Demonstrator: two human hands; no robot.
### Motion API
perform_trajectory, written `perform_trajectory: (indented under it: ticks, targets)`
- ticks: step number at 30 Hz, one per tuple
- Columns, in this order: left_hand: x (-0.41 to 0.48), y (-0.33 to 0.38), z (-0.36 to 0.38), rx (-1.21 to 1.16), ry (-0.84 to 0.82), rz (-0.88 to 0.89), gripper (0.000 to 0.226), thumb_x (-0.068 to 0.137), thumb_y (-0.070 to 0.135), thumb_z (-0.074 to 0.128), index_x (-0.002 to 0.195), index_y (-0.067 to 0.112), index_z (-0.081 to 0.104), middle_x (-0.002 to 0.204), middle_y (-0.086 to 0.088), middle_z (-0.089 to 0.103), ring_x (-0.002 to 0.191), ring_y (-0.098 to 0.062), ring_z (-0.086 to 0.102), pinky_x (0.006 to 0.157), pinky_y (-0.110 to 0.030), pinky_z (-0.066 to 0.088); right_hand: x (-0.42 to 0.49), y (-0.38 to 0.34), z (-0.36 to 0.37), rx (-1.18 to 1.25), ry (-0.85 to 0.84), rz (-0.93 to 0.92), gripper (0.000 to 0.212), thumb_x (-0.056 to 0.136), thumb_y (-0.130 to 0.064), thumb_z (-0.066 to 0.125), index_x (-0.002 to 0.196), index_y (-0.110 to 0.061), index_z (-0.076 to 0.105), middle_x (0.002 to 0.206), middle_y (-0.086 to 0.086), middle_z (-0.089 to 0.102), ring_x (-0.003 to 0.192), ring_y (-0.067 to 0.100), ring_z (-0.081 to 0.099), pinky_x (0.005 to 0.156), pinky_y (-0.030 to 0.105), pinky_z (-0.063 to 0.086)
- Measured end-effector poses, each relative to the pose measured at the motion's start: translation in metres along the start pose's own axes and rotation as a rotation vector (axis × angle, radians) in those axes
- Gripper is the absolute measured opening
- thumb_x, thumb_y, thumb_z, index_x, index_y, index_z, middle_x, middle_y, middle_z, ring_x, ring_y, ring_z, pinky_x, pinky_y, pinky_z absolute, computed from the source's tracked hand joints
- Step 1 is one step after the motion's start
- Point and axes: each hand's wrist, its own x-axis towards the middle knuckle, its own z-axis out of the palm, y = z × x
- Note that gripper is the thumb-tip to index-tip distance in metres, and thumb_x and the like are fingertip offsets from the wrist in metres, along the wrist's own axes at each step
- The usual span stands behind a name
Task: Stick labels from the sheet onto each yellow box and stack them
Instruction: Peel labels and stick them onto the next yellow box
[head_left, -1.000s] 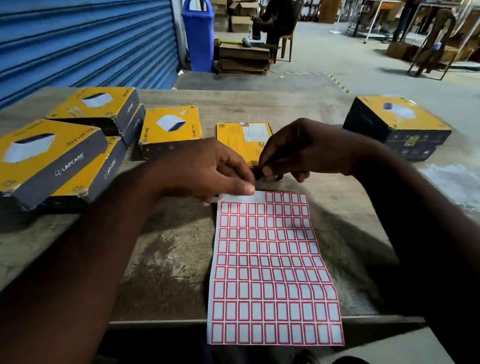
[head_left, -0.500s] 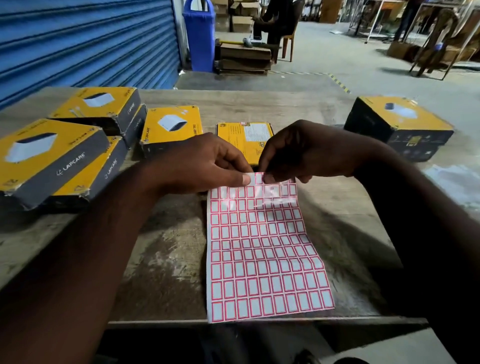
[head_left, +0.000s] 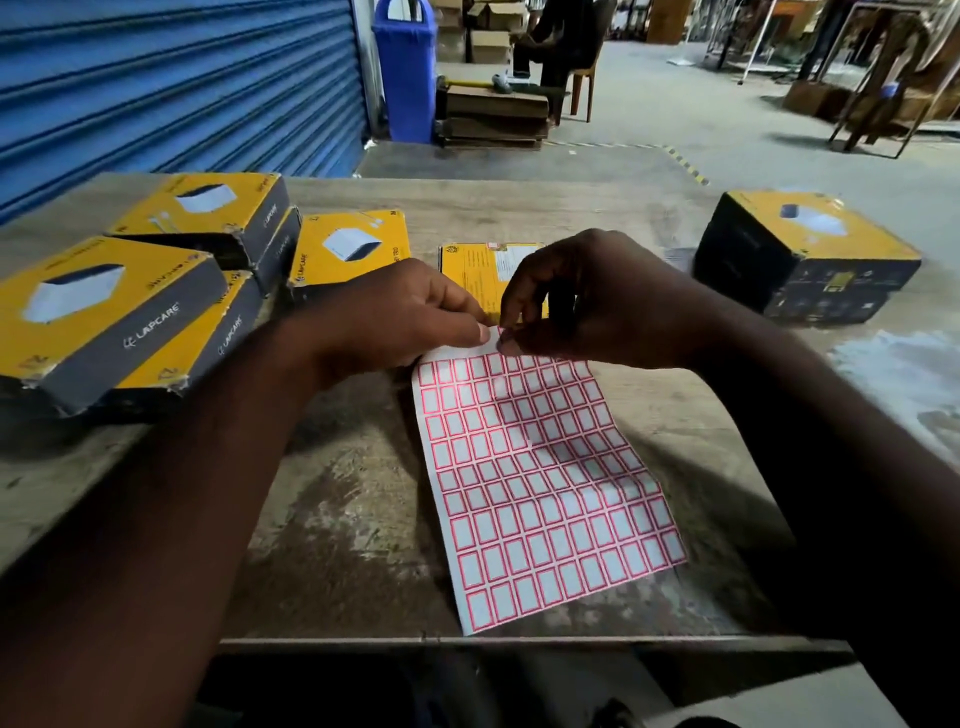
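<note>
Label sheet (head_left: 540, 483) flat at table (head_left: 322, 545) centre, far edge pinched by left hand (head_left: 410, 317) and by right hand (head_left: 597, 301) fingertips; yellow boxes (head_left: 104, 291) piled at 10 o'clock, single box (head_left: 467, 270) at 12, stacked boxes (head_left: 810, 244) at 2.

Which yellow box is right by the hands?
The flat yellow box just behind the left hand and right hand, text side up. The other boxes show a picture and sit farther aside.

A blue roller shutter (head_left: 171, 88) fills the left wall — a blue bin (head_left: 405, 73) beside it, stacked cardboard (head_left: 496, 111) on grey concrete floor (head_left: 727, 135) beyond the worn bench (head_left: 337, 519)
</note>
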Motion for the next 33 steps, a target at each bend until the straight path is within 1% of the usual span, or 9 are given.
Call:
perform_trajectory:
  ticks: [2, 4, 9, 14, 19, 24, 26, 30, 33]
  targets:
    - [0.0008, 0.0012, 0.0004, -0.018, 0.023, -0.025, 0.019, 0.094, 0.019, 0.063, 0.089, 0.007, 0.077, 0.066, -0.008, 0.069, 0.045, -0.006, 0.05, 0.04, -0.014, 0.034, 0.0001, -0.0015, -0.0001, 0.012, 0.001, 0.021, 0.024, 0.075, -0.037, 0.083, 0.092, -0.025, 0.071, 0.083, -0.015, 0.067, 0.069, -0.006, 0.06, 0.059, 0.011, 0.046]
    - [-0.0001, 0.0022, 0.0007, -0.046, 0.018, -0.041, 0.021, 0.095, 0.02, 0.062, 0.092, 0.004, 0.076, 0.064, -0.008, 0.064, 0.042, -0.006, 0.043, 0.038, -0.014, 0.029, 0.0006, -0.0023, 0.0011, 0.018, -0.004, 0.032, 0.03, 0.073, -0.04, 0.083, 0.094, -0.025, 0.069, 0.085, -0.015, 0.066, 0.071, -0.006, 0.06, 0.06, 0.011, 0.047]
    - [0.0004, 0.0028, 0.0004, -0.13, -0.015, -0.093, 0.023, 0.097, 0.018, 0.058, 0.099, 0.002, 0.074, 0.054, 0.0, 0.061, 0.038, -0.005, 0.038, 0.036, -0.015, 0.026, 0.0013, -0.0032, 0.0031, 0.004, 0.006, 0.02, 0.03, 0.075, -0.035, 0.082, 0.096, -0.02, 0.067, 0.085, -0.014, 0.065, 0.076, -0.005, 0.06, 0.062, 0.01, 0.048]
    - [0.0014, 0.0038, -0.0004, -0.165, -0.01, -0.11, 0.021, 0.098, 0.017, 0.055, 0.095, 0.008, 0.075, 0.054, -0.001, 0.059, 0.038, -0.006, 0.036, 0.036, -0.015, 0.026, 0.0023, -0.004, 0.004, -0.039, 0.035, 0.001, 0.025, 0.076, -0.035, 0.082, 0.092, -0.022, 0.068, 0.082, -0.017, 0.063, 0.072, -0.01, 0.058, 0.059, 0.006, 0.043]
    - [0.0002, 0.0045, -0.0013, -0.128, -0.011, -0.117, 0.022, 0.098, 0.016, 0.056, 0.099, 0.006, 0.075, 0.069, -0.016, 0.063, 0.044, -0.012, 0.036, 0.036, -0.017, 0.025, 0.0029, -0.0041, 0.0053, -0.081, 0.064, -0.008, 0.02, 0.079, -0.034, 0.08, 0.095, -0.025, 0.073, 0.086, -0.017, 0.061, 0.07, -0.005, 0.058, 0.062, 0.009, 0.046]
    - [0.0, 0.0042, -0.0006, -0.148, -0.027, -0.122, 0.019, 0.098, 0.015, 0.056, 0.094, 0.008, 0.074, 0.055, -0.001, 0.064, 0.038, -0.007, 0.039, 0.035, -0.014, 0.026, 0.0025, -0.0023, 0.0051, -0.089, 0.053, -0.022, 0.016, 0.082, -0.031, 0.079, 0.093, -0.022, 0.075, 0.081, -0.021, 0.06, 0.068, -0.011, 0.057, 0.059, 0.005, 0.043]
    - [0.0007, 0.0035, -0.0008, -0.155, -0.029, -0.12, 0.019, 0.098, 0.014, 0.056, 0.094, 0.007, 0.073, 0.053, 0.001, 0.064, 0.035, -0.004, 0.039, 0.035, -0.014, 0.027, 0.0022, -0.0016, 0.0049, -0.083, 0.049, -0.026, 0.012, 0.083, -0.028, 0.078, 0.092, -0.021, 0.075, 0.079, -0.023, 0.059, 0.069, -0.015, 0.056, 0.058, 0.003, 0.04]
    - [0.0006, 0.0012, -0.0012, -0.154, -0.031, -0.107, 0.018, 0.096, 0.017, 0.059, 0.094, 0.009, 0.075, 0.067, -0.012, 0.065, 0.044, -0.013, 0.036, 0.037, -0.016, 0.025, 0.0023, -0.0009, 0.0055, -0.074, 0.06, -0.034, 0.01, 0.083, -0.024, 0.078, 0.092, -0.02, 0.075, 0.077, -0.022, 0.059, 0.068, -0.016, 0.056, 0.058, 0.003, 0.039]
    - [0.001, 0.0002, -0.0018, -0.161, -0.031, -0.101, 0.017, 0.095, 0.018, 0.06, 0.092, 0.012, 0.076, 0.072, -0.019, 0.061, 0.045, -0.014, 0.032, 0.038, -0.017, 0.022, 0.0017, -0.0026, 0.0045, -0.04, 0.035, -0.033, 0.019, 0.082, -0.027, 0.079, 0.099, -0.023, 0.071, 0.078, -0.022, 0.058, 0.07, -0.013, 0.057, 0.059, 0.005, 0.042]
